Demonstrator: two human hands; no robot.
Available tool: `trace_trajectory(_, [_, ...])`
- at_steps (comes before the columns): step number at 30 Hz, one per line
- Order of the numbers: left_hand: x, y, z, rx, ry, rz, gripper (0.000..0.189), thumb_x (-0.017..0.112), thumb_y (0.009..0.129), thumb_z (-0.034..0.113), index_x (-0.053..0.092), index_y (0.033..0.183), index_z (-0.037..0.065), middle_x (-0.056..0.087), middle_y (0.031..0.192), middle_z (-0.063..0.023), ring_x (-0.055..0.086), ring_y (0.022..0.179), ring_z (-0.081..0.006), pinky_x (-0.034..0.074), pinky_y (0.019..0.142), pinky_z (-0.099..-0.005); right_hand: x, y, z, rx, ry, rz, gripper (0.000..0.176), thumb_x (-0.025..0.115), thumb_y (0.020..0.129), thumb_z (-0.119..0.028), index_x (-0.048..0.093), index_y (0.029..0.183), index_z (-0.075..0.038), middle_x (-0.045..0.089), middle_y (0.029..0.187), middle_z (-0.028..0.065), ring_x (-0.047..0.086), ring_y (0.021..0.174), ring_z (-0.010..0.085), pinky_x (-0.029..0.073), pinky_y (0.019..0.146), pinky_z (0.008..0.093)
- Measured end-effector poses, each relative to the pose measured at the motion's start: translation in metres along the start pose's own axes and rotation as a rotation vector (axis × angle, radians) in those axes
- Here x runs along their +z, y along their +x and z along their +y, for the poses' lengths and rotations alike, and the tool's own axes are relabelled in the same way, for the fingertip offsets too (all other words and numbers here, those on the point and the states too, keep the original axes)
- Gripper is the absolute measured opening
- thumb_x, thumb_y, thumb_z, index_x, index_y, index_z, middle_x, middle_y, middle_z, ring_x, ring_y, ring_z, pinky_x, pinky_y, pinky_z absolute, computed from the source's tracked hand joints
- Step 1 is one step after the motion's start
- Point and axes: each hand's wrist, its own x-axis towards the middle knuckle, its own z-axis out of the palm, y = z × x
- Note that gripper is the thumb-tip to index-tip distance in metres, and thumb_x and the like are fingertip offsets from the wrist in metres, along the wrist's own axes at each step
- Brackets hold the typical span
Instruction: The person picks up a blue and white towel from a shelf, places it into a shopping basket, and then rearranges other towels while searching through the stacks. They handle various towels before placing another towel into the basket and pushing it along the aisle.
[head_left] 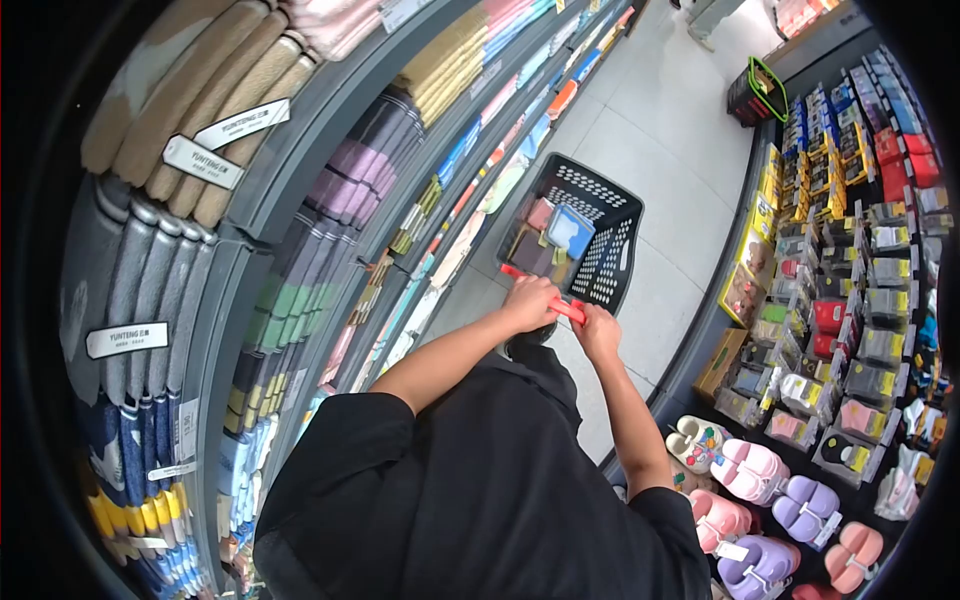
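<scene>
My left hand [530, 304] is closed around the red handle [569, 311] of a black shopping basket [627, 245]. On the same handle, a little to the right, my right hand [598, 334] has its fingers wrapped too. The basket stands in front of me on the floor, with holes in its walls. Inside lie a box with a blue top [571, 231], a pink item [541, 213] and brown folded-looking items [531, 252] whose kind I cannot make out.
Shelves of folded towels [345, 190] run close along my left. On the right hang packaged goods [830, 315], with several clogs [752, 470] below. A second basket with a green rim [765, 90] stands farther ahead. A person's legs [704, 22] show at the aisle's far end.
</scene>
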Motion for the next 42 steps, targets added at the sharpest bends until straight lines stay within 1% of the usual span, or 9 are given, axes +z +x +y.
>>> trace_trajectory(7, [-0.004,-0.035,-0.006,0.036,0.059,-0.075,0.033,0.075,0.075,0.037,0.071,0.098,0.013,0.064,0.099,-0.0071,0.059,0.101,-0.0298,0.043,0.09,-0.0455,0.001,-0.032,-0.033,0.045,0.078,-0.091,0.022,0.074,0.08,-0.032,0.063,0.081,-0.013,0.066,0.073,0.0091,0.067,0.067,0.0321,0.052,0.057,0.045])
trace_trajectory(14, [-0.002,-0.07,-0.007,0.049,0.04,-0.04,0.031,0.078,0.072,0.034,0.072,0.094,0.014,0.066,0.097,-0.0065,0.06,0.101,-0.0281,0.044,0.09,-0.0444,0.009,-0.061,-0.05,0.072,0.07,-0.19,0.024,0.075,0.08,-0.036,0.068,0.09,-0.015,0.069,0.079,0.0091,0.069,0.073,0.0314,0.054,0.063,0.0447])
trace_trajectory(19, [-0.01,-0.092,-0.009,0.029,-0.051,-0.116,0.03,0.078,0.07,0.031,0.069,0.091,0.011,0.068,0.092,-0.0099,0.064,0.093,-0.0326,0.048,0.085,-0.0456,0.008,-0.079,-0.065,0.095,0.089,-0.302,0.028,0.076,0.078,-0.035,0.068,0.096,-0.015,0.07,0.085,0.0114,0.069,0.079,0.033,0.054,0.067,0.0453])
trace_trajectory(22, [-0.021,-0.111,-0.01,0.007,-0.095,-0.152,0.032,0.077,0.071,0.029,0.068,0.094,0.009,0.069,0.094,-0.0107,0.065,0.095,-0.0321,0.048,0.086,-0.0449,0.003,-0.088,-0.078,0.089,0.243,-0.356,0.026,0.076,0.078,-0.033,0.068,0.094,-0.014,0.07,0.086,0.0116,0.068,0.08,0.0343,0.054,0.068,0.0458])
trace_trajectory(25, [-0.027,-0.125,-0.01,-0.028,-0.094,-0.214,0.034,0.078,0.07,0.029,0.068,0.096,0.009,0.069,0.097,-0.0105,0.065,0.098,-0.031,0.047,0.086,-0.0442,0.005,-0.097,-0.086,0.039,0.41,-0.418,0.028,0.076,0.078,-0.03,0.069,0.096,-0.009,0.069,0.091,0.0128,0.067,0.088,0.034,0.053,0.076,0.0441])
trace_trajectory(30, [-0.036,-0.133,-0.007,-0.083,-0.116,-0.349,0.036,0.079,0.069,0.029,0.068,0.097,0.008,0.069,0.098,-0.0104,0.065,0.1,-0.0305,0.048,0.087,-0.0445,0.009,-0.112,-0.095,0.067,0.499,-0.442,0.032,0.076,0.078,-0.029,0.069,0.101,-0.007,0.069,0.095,0.0126,0.066,0.091,0.033,0.053,0.078,0.0428])
trace_trajectory(36, [-0.034,-0.133,0.002,0.023,0.031,-0.327,0.035,0.078,0.073,0.034,0.069,0.096,0.009,0.068,0.095,-0.0113,0.065,0.094,-0.0311,0.049,0.084,-0.0451,0.008,-0.109,-0.093,0.062,0.529,-0.473,0.035,0.076,0.078,-0.029,0.069,0.105,-0.007,0.069,0.097,0.0135,0.067,0.092,0.0331,0.053,0.078,0.0423])
trace_trajectory(39, [-0.044,-0.133,0.008,-0.042,0.02,-0.37,0.035,0.076,0.078,0.034,0.068,0.1,0.007,0.067,0.098,-0.0113,0.065,0.098,-0.0317,0.049,0.085,-0.045,0.008,-0.109,-0.09,0.057,0.546,-0.485,0.038,0.077,0.077,-0.032,0.07,0.108,-0.009,0.069,0.098,0.0122,0.067,0.093,0.0329,0.053,0.08,0.0427])
trace_trajectory(42, [-0.013,-0.14,-0.012,-0.023,-0.052,-0.234,0.031,0.073,0.081,0.039,0.071,0.088,0.009,0.069,0.087,-0.0106,0.068,0.086,-0.031,0.051,0.077,-0.0449,0.016,-0.112,-0.087,0.001,0.546,-0.497,0.041,0.077,0.078,-0.033,0.07,0.111,-0.011,0.069,0.098,0.0124,0.066,0.094,0.0333,0.053,0.082,0.0424])
